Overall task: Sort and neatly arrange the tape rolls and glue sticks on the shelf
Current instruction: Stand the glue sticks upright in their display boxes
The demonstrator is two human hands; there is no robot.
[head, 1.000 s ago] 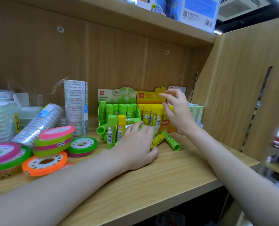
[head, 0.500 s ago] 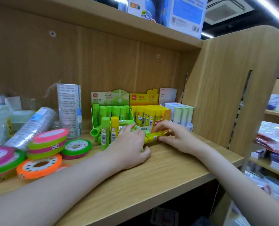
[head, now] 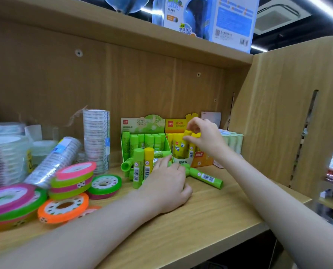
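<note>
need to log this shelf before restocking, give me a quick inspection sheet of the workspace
surface: wooden shelf, board bare at the front
job's things: green display box and yellow display box of upright glue sticks; loose green glue stick lying flat; coloured tape rolls stacked at left
clutter: clear tape sleeve lying tilted, another clear tape sleeve upright
hands: left hand on loose sticks; right hand pinches a yellow glue stick at the yellow box
cables: nothing seen
surroundings: globe box on the shelf above
</note>
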